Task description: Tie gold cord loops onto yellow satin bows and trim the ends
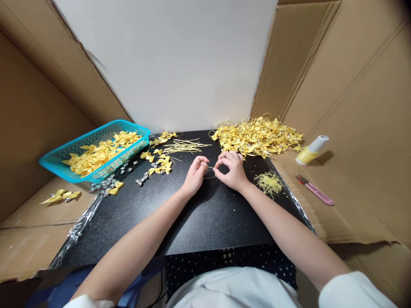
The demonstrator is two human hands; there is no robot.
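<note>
Over the middle of the black tabletop [138,231], my left hand [195,174] and my right hand [231,170] face each other a short way apart. A thin yellow cord [209,177] runs between their fingertips and sags in a small loop. Thumb and forefinger of my right hand pinch one part of it. The left fingers are curled closed on the cord, and their inner side is partly hidden. Beyond the hands lie a bundle of cut yellow cords [184,146] and, to the left, several yellow ribbon bows [164,164] with silver bells [141,179].
A blue basket [72,149] of yellow bows stands at the left, with loose bells [104,185] beside it. At back right is a big heap of corded bows [257,134]. Cord scraps [269,184], pink-handled snips [316,192] and a thread spool [311,150] lie right. Cardboard walls flank the table.
</note>
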